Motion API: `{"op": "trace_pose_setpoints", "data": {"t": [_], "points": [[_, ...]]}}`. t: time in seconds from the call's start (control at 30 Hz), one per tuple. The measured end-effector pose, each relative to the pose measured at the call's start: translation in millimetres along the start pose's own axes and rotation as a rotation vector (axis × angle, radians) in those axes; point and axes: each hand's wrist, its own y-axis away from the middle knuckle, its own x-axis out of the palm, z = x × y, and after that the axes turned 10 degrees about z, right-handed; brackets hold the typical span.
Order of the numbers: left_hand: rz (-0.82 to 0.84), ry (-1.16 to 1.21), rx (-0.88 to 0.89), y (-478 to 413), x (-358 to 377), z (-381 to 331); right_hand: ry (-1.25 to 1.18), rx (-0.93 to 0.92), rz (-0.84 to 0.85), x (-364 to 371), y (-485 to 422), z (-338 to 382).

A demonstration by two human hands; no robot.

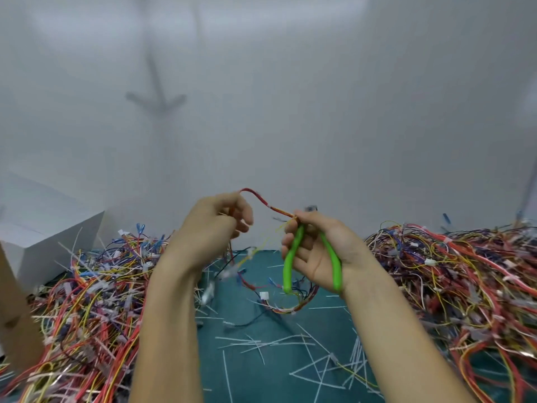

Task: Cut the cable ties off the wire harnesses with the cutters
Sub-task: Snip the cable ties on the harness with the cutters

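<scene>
- Left hand (216,225), fingers curled, pinches the wire harness (259,199); its red strand arcs toward 3 o'clock.
- Right hand (318,251) grips the cutters (291,257), green handles spread apart.
- Cutters stand nearly upright above the mat (247,385): nose at 12 o'clock meeting the strand, handles toward 6.

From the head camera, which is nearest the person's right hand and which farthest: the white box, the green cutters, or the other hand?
1. The green cutters: held in the right hand itself.
2. The left hand: just to its left, holding the red wire.
3. The white box: far left, behind the wire pile.
</scene>
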Motion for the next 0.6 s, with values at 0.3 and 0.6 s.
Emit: {"op": "trace_pose_setpoints", "data": {"t": [0.3, 0.6], "points": [[0.485, 0.018, 0.099, 11.9, -8.7, 7.1, -0.428, -0.056, -0.134, -8.1, -3.1, -0.1], [0.288, -0.009, 0.219, -3.6, 18.1, 1.1, -0.534, -0.064, 0.001, -4.4, -3.0, -0.5]]}}
